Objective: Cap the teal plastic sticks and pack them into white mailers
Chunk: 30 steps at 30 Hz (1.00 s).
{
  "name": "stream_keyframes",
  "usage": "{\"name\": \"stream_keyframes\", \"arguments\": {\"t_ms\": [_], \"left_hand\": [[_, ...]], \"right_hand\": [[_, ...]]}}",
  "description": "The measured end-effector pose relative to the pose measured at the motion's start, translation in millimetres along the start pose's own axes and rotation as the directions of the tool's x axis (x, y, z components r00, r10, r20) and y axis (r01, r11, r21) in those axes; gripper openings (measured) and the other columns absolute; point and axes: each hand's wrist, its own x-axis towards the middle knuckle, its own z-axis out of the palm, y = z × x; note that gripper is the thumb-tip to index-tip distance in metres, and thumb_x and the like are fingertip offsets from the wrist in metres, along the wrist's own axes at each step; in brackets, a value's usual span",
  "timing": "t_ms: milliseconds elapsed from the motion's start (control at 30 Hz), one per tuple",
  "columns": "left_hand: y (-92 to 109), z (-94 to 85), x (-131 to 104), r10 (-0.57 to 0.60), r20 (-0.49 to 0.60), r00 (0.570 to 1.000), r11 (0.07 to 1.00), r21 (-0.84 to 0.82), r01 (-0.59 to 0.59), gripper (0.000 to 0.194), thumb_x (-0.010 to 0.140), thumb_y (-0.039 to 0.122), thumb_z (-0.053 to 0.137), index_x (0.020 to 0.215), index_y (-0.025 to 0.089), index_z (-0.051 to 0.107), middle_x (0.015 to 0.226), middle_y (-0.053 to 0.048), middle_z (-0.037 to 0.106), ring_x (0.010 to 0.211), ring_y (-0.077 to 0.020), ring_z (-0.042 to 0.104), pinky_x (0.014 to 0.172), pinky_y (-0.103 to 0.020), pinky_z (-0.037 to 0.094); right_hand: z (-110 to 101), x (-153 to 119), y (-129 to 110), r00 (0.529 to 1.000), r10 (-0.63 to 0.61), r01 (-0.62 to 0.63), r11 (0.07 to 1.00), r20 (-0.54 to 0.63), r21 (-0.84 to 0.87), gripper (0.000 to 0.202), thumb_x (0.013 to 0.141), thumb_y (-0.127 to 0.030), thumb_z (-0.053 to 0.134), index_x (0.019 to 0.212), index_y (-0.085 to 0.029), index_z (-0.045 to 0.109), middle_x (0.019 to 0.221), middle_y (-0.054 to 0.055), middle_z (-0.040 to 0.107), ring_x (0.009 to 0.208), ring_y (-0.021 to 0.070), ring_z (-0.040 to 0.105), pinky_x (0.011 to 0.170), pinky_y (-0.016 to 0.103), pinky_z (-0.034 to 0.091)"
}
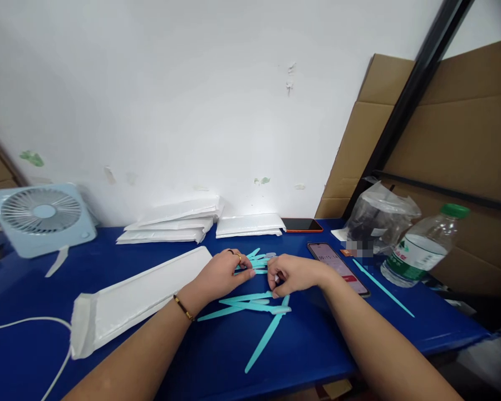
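Several slim turquoise sticks with tapered handles, which look like eyebrow razors (258, 262), fan out between my two hands. My left hand (227, 273) is closed over their left ends, its thumb pointing right and a ring on one finger. On the right, my right hand (281, 275) has its fingers curled in a pinch beside their other ends; what lies inside it is hidden. Just below both hands, a loose crossed group of the same razors (250, 306) rests on the blue table (217, 356). One razor (267, 342) in that group slants toward the front edge.
A long white padded mailer (142, 298) lies left, with stacked mailers (171, 220) by the wall. A fan (42, 217) stands far left. To the right are a lit phone (338, 267), a dark phone (303, 225), a single razor (384, 288), a bottle (426, 248) and a bagged container (379, 214).
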Motion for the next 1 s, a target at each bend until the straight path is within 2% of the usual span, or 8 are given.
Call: {"name": "stream_keyframes", "arguments": {"t_ms": [100,233,367,500,633,767,833,1000], "left_hand": [[9.7,1.4,-3.6,0.018,0.150,0.988,1.000,0.005,-0.019,0.033,0.077,0.052,0.051,0.084,0.023,0.065,0.080,-0.001,0.063,0.078,-0.0164,0.056,0.064,-0.024,0.039],[12.4,6.8,-3.6,-0.012,0.217,0.976,0.999,0.042,0.003,0.027,0.074,0.048,0.056,0.079,0.023,0.064,0.076,0.001,0.063,0.068,-0.0138,0.055,0.056,-0.023,0.035],[6.6,10.9,1.2,-0.068,0.185,0.980,0.995,0.087,0.052,0.021,0.078,0.040,0.052,0.073,0.023,0.063,0.069,0.001,0.063,0.062,-0.0135,0.054,0.054,-0.024,0.033],[0.2,8.8,6.5,-0.093,0.089,0.992,0.989,0.126,0.081,0.020,0.079,0.038,0.052,0.076,0.022,0.063,0.077,0.000,0.065,0.067,-0.0150,0.056,0.058,-0.025,0.034],[-7.3,1.6,8.8,-0.101,0.021,0.995,0.971,0.220,0.094,0.019,0.080,0.034,0.051,0.072,0.021,0.062,0.081,-0.001,0.066,0.073,-0.0165,0.057,0.065,-0.027,0.035],[-7.5,-6.5,5.8,-0.141,-0.036,0.989,0.976,0.161,0.145,0.026,0.076,0.045,0.055,0.087,0.023,0.062,0.087,-0.001,0.064,0.081,-0.0187,0.057,0.066,-0.027,0.037],[-2.4,-7.6,2.5,-0.117,0.024,0.993,0.988,0.102,0.114,0.032,0.074,0.050,0.054,0.087,0.023,0.062,0.089,-0.001,0.062,0.079,-0.0176,0.057,0.063,-0.026,0.038],[9.0,-3.6,-3.5,-0.048,0.147,0.988,0.995,0.088,0.036,0.028,0.079,0.044,0.048,0.077,0.021,0.063,0.076,-0.001,0.062,0.067,-0.0146,0.056,0.059,-0.025,0.037]], "right_hand": [[3.3,1.4,4.5,1.000,0.012,-0.012,1.000,-0.020,-0.011,0.015,0.066,-0.027,0.066,0.076,-0.016,0.067,0.076,0.000,0.057,0.062,0.0090,0.049,0.054,0.019,0.037],[5.4,3.1,7.7,0.990,0.026,-0.034,0.998,-0.139,-0.058,0.009,0.063,-0.019,0.063,0.072,-0.016,0.064,0.079,0.001,0.057,0.063,0.0098,0.050,0.055,0.019,0.037],[2.9,3.1,5.9,0.986,0.018,-0.031,0.997,-0.165,-0.074,0.006,0.064,-0.019,0.063,0.070,-0.016,0.063,0.078,0.001,0.057,0.063,0.0100,0.050,0.055,0.020,0.037],[-4.2,0.8,6.5,0.972,0.002,-0.020,0.997,-0.233,-0.074,0.012,0.072,-0.027,0.062,0.075,-0.016,0.064,0.079,0.002,0.055,0.066,0.0111,0.050,0.058,0.021,0.038],[-9.4,-1.7,17.8,0.954,0.075,-0.102,0.991,-0.289,-0.081,0.012,0.074,-0.027,0.061,0.074,-0.016,0.064,0.082,0.003,0.055,0.066,0.0112,0.051,0.059,0.021,0.039],[-12.2,-5.5,19.4,0.916,0.135,-0.172,0.983,-0.377,-0.065,0.019,0.071,-0.033,0.066,0.078,-0.016,0.065,0.084,0.004,0.057,0.072,0.0137,0.053,0.062,0.022,0.039],[-10.6,-5.5,10.8,0.931,0.080,-0.109,0.992,-0.356,-0.062,0.019,0.072,-0.035,0.065,0.078,-0.017,0.066,0.082,0.003,0.056,0.072,0.0133,0.053,0.062,0.022,0.039],[7.2,6.7,-13.7,0.988,-0.096,0.088,0.993,-0.119,-0.075,0.023,0.067,-0.037,0.070,0.079,-0.018,0.067,0.079,0.002,0.055,0.070,0.0131,0.051,0.058,0.021,0.037]]}}
